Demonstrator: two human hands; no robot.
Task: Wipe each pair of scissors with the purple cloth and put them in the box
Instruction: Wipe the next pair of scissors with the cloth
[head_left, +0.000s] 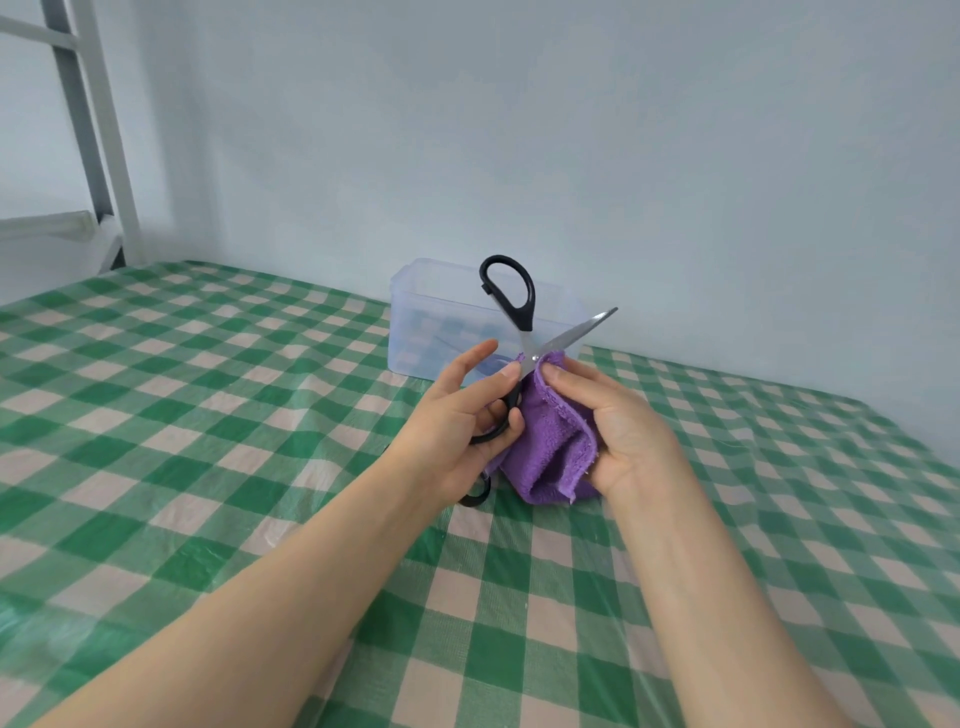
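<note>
Left hand (457, 415) grips open scissors (574, 334); right hand (618, 431) pinches purple cloth (550, 447) on blade

the black-handled scissors (524, 318) are hanging wide open, one steel blade pointing up-right. the fluffy purple cloth (550, 452) is wrapping the other blade, and the clear plastic box (410, 322) is standing just behind.

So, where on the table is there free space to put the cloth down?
Free: the checked tablecloth left of the box and left hand, and right of the right hand. Crowded: the middle, with held scissors, purple cloth and another scissors handle beneath.
</note>
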